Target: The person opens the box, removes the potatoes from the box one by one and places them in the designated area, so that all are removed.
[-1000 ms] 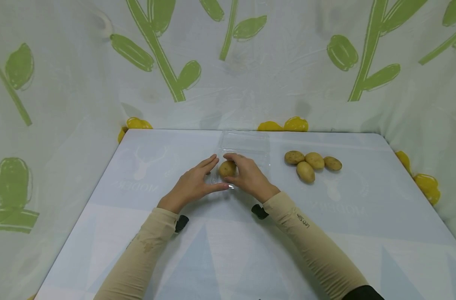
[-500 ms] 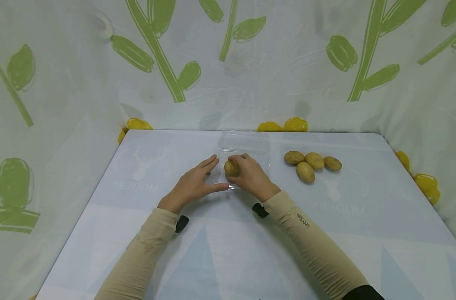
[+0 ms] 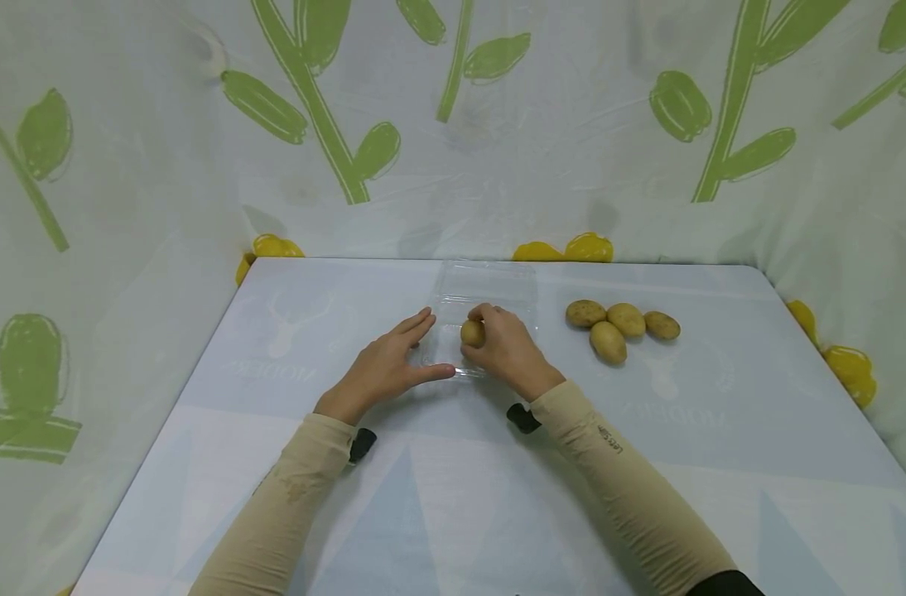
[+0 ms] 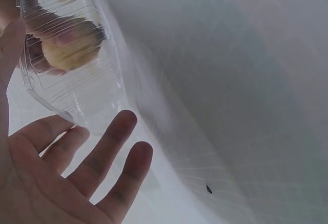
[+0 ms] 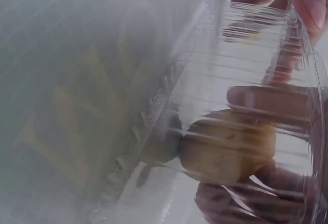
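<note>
A clear plastic clamshell container (image 3: 486,281) lies with its lid folded back toward the table's far edge. Inside its near half, my right hand (image 3: 511,354) pinches a potato (image 3: 472,334) between thumb and fingers. Seen through the ribbed plastic, that potato (image 5: 225,147) is partly covered by the fingers in the right wrist view. My left hand (image 3: 384,364) stays at the container's left front corner, fingers and thumb spread and fairly straight. In the left wrist view the left hand (image 4: 66,167) is beside the container wall; firm contact is hard to tell.
Several loose potatoes (image 3: 609,343) sit in a cluster on the white and pale blue table (image 3: 453,497), right of the container. A white curtain (image 3: 565,165) with green leaf prints hangs behind the table and at its sides.
My right hand has shifted the potato a little to the right within the container. The left hand and the loose potatoes have stayed in place.
</note>
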`<state>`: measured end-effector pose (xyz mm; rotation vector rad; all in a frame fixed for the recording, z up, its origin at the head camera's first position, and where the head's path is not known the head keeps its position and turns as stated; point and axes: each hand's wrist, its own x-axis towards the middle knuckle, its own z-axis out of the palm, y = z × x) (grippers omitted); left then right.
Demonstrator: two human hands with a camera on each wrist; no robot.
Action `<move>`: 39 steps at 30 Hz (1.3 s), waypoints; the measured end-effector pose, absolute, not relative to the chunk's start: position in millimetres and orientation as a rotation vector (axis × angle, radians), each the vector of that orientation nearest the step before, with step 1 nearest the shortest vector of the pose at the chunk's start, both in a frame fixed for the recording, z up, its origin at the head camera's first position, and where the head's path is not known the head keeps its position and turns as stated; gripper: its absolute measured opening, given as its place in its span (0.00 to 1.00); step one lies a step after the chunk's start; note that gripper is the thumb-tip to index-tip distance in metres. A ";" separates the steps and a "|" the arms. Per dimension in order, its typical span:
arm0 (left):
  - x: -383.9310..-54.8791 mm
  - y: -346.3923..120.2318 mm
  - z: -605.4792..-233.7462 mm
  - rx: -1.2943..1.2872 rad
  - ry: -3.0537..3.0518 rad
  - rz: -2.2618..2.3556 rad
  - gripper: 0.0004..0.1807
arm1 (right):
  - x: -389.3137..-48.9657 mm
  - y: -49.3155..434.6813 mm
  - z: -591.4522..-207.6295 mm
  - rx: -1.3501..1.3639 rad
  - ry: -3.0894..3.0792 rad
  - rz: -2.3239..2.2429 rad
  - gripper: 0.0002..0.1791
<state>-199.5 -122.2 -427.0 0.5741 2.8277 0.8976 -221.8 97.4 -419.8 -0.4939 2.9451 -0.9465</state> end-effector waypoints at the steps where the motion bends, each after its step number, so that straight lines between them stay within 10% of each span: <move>1: -199.5 -121.9 -427.1 0.574 2.830 0.895 0.57 | -221.7 98.7 -419.3 -0.476 2.937 -0.963 0.27; 39: -200.0 -121.1 -429.3 0.568 2.821 0.908 0.58 | -218.6 114.4 -417.1 -0.284 2.953 -0.859 0.28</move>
